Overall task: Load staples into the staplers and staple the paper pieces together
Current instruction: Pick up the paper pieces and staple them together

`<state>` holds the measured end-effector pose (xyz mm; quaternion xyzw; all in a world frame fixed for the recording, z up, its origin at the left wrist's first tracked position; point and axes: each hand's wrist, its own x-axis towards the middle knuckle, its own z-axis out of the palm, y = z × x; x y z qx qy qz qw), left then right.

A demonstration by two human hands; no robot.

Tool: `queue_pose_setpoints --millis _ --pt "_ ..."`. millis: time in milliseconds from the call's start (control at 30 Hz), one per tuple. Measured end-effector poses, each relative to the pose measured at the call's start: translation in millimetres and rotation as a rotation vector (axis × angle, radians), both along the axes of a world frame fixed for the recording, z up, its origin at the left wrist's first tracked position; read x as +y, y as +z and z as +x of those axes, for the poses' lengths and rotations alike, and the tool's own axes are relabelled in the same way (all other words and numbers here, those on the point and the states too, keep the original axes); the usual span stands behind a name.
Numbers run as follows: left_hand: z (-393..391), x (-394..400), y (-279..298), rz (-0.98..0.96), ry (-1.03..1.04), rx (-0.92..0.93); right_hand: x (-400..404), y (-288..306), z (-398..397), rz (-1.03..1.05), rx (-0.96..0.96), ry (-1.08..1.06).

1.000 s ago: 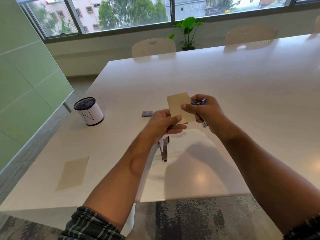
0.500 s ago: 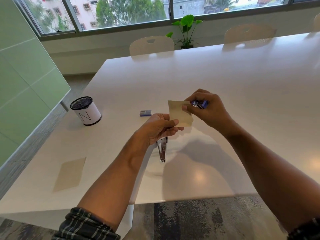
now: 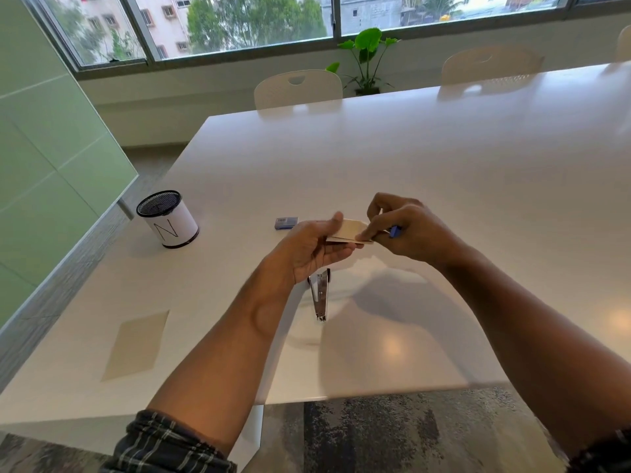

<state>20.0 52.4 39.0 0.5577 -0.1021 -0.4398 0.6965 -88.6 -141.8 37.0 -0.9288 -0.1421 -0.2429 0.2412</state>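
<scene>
**My hands hold the paper over the table**

I am at a big white table (image 3: 409, 158). Two white chairs (image 3: 297, 88) stand at its far side, and a green plant (image 3: 367, 59) stands by the window behind them.

My left hand (image 3: 312, 247) is just above the table, palm up. Its thumb sits on top of the paper (image 3: 348, 230) and its fingers lie under it, so it pinches the left end. The paper is tan and lies almost flat in the air between my two hands.

My right hand (image 3: 406, 230) has its fingers curled. It holds a small blue stapler (image 3: 395, 231) at the right end of the paper. I can see only a bit of blue sticking out, so I cannot tell if the paper is inside it.

A white cup (image 3: 169, 220) with a black mesh top stands well off to the left. One more tan sheet (image 3: 136, 344) lies flat near the left corner. A silver stapler (image 3: 320, 297) lies on the table just under my left hand. A little blue box (image 3: 286, 222) lies near my left thumb.
</scene>
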Motion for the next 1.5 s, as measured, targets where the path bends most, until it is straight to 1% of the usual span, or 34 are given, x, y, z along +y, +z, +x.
queue_pose_setpoints --millis 133,200,267,367,433,500,600,700,800,900,1000,1067,1100,1167,1200,1300,1400,1500 --pt "-3 -3 -4 0.067 0.036 -0.092 -2 2 1 -0.082 -0.003 -0.004" --pt "-3 -3 -5 0.069 0.05 -0.126 -2 2 1 -0.073 -0.012 -0.003" --pt "-2 -4 -7 0.052 0.076 -0.141 -3 1 2 0.029 0.005 -0.019" --pt "1 -6 -6 0.029 0.115 -0.186 -5 -1 3 0.276 0.102 -0.067" --pt "2 -6 -6 0.016 0.112 -0.237 -4 -3 5 0.382 0.146 -0.122" --pt "2 -5 -6 0.002 0.085 -0.272 -1 -2 8 0.423 0.146 -0.157" --pt "0 -6 -6 -0.004 0.023 -0.284 5 -1 13 0.429 0.126 -0.196" --pt "-1 -7 -4 0.003 -0.012 -0.264 6 0 18 0.417 0.127 -0.211" --pt "0 -6 0 -0.043 -0.037 -0.217 5 0 19 0.414 0.145 -0.183" --pt "0 -6 2 -0.047 -0.055 -0.224 3 0 18 0.424 0.148 -0.161" --pt "1 -8 -3 -0.026 -0.011 -0.229 1 -2 18 0.383 0.15 -0.148" --pt "4 -10 -8 -0.011 0.056 -0.242 -1 -4 21 0.339 0.192 -0.191" --pt "5 -11 -9 -0.006 0.098 -0.237 0 -2 21 0.373 0.269 -0.211" --pt "5 -12 -10 0.008 0.188 -0.203 4 3 20 0.55 0.446 -0.178" --pt "5 -13 -10 0.004 0.224 -0.179 5 5 20 0.627 0.487 -0.157" --pt "4 -11 -9 -0.06 0.306 -0.088 4 9 22 0.727 0.501 -0.168" --pt "7 -9 -10 -0.131 0.375 0.017 3 8 25 0.735 0.559 -0.164" --pt "11 -6 -11 -0.172 0.421 0.066 1 2 24 0.756 0.532 -0.098"
